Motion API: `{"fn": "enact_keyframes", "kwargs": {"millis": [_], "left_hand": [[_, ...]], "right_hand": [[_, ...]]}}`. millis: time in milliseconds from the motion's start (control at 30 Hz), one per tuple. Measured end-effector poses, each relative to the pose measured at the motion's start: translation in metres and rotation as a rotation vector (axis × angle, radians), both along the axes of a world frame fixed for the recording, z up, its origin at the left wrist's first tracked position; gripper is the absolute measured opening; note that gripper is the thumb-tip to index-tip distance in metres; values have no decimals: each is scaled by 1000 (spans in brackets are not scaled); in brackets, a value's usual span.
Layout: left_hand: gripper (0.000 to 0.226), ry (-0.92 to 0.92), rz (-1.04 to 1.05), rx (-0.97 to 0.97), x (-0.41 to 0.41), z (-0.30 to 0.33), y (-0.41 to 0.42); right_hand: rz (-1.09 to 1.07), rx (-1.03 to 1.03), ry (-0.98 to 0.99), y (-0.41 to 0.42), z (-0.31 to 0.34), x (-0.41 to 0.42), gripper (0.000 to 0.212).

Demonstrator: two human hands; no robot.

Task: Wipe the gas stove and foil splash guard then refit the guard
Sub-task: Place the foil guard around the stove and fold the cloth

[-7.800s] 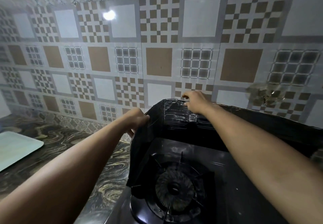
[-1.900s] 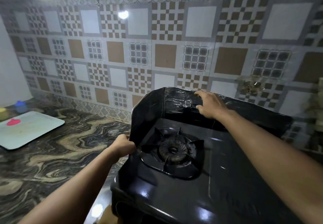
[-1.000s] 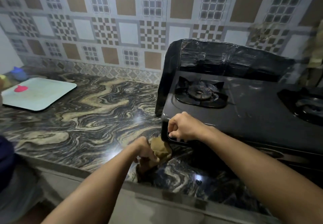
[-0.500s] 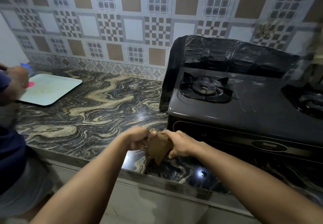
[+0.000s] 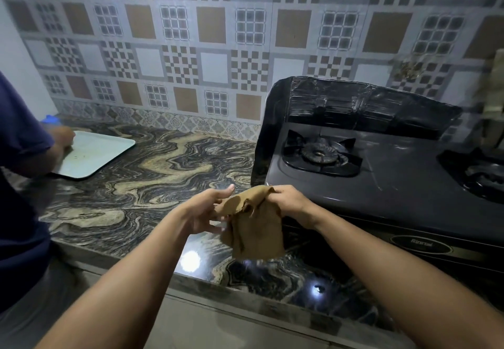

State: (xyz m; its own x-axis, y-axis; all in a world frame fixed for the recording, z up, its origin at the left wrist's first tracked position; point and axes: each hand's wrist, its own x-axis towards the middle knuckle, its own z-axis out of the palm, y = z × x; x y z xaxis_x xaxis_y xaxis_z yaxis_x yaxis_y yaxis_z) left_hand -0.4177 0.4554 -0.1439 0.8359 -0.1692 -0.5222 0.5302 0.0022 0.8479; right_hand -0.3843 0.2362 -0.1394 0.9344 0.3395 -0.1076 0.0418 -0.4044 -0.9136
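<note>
Head view: both forearms reach forward over the front edge of the marbled table [image 5: 152,174], wrists meeting just ahead of the gas stove [image 5: 387,187]. The right hand [image 5: 290,201] is closed, pinching the upper edge of a brown cloth [image 5: 255,228], which hangs down unfolded above the table. The left hand [image 5: 208,209] is loosely spread, fingers extended, touching the cloth's left side. An oval badge [image 5: 421,243] on the stove front carries writing too blurred to read with certainty. The foil splash guard [image 5: 362,106] stands upright around the stove's back and left side. At far left a second person's hand [image 5: 64,137] rests at a pale tray [image 5: 95,155].
</note>
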Motion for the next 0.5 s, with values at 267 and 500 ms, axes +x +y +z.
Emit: {"fn": "enact_keyframes", "kwargs": {"millis": [267, 500], "left_hand": [[50, -151, -51, -302, 3, 5, -16], [14, -176, 160, -177, 10, 9, -48]], "right_hand": [[-90, 561, 744, -13, 16, 9, 53], [-134, 575, 740, -34, 22, 14, 46]]}}
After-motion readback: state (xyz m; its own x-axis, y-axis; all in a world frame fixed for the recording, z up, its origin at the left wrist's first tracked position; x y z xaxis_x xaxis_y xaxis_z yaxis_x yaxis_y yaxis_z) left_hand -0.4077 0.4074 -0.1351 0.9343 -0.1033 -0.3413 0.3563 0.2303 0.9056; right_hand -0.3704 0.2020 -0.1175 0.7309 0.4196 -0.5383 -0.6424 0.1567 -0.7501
